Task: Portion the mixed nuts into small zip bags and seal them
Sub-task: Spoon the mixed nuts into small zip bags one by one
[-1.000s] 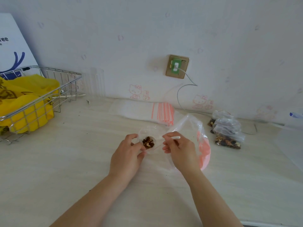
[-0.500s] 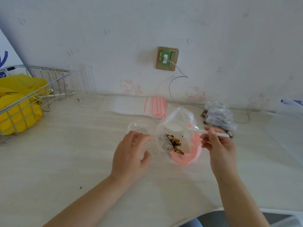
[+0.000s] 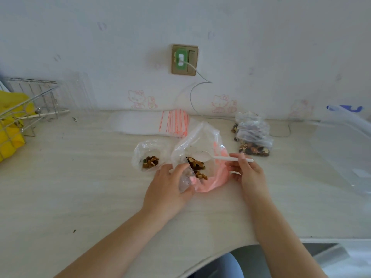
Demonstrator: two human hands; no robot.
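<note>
Left hand pinches near lip of big nut bag. Right hand pinches spoon, handle lying right to left, bowl over nuts. Open small zip bag just left, beyond left fingers. Filled bags far right.

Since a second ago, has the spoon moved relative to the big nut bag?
Yes. The white spoon, held by the right hand, moved from the small bag rightward into the big bag.
</note>
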